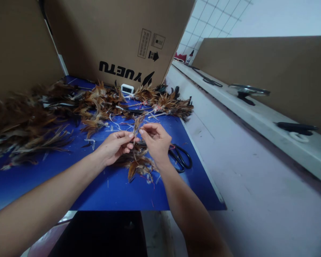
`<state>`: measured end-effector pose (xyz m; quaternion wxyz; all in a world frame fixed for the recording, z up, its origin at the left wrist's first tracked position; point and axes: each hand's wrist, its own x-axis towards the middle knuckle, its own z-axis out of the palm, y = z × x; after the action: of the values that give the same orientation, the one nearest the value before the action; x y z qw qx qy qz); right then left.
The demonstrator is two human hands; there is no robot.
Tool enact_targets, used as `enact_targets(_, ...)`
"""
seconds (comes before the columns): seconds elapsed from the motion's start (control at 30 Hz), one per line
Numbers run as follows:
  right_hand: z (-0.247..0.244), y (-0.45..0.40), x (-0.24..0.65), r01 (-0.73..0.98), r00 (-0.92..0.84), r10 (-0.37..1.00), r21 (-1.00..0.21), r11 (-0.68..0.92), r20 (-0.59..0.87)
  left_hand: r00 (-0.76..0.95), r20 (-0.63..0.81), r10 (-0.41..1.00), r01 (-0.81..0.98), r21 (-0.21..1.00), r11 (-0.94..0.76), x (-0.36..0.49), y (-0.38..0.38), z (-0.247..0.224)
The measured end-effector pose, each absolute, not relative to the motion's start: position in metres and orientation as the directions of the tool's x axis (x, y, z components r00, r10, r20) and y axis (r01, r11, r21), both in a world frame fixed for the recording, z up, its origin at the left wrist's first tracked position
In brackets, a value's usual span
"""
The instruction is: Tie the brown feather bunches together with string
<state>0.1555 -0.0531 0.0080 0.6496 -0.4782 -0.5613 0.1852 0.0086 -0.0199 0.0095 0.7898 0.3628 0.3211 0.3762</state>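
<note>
Over the blue tabletop [96,189], my left hand [119,145] pinches a small bunch of brown feathers [138,124] between thumb and fingers. Close on its right, my right hand [156,139] is closed with thumb and forefinger together at the side of the same bunch. Whether that pinch holds a feather or a thread is too small to tell. Beneath both hands lies a loose pile of brown feathers [135,167] with pinkish thread ends. Black-handled scissors [182,159] rest just right of my right wrist, their blades hidden.
Heaps of brown feathers [23,125] cover the table's left side, with tied bundles [162,101] along the back. A small white digital timer [127,89] stands before a large cardboard box [114,39]. At right, a wall ledge [230,103] carries a round glass-like item [249,90] and black tools [296,127].
</note>
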Motion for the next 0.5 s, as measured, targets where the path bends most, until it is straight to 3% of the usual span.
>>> enact_targets(0.5,0.006,-0.0535,0.1521,0.654,0.114,0.51,-0.451,0.608,0.853,0.521,-0.218,0.825,-0.336,0.836,0.434,0.0086,-0.0202,0.0079)
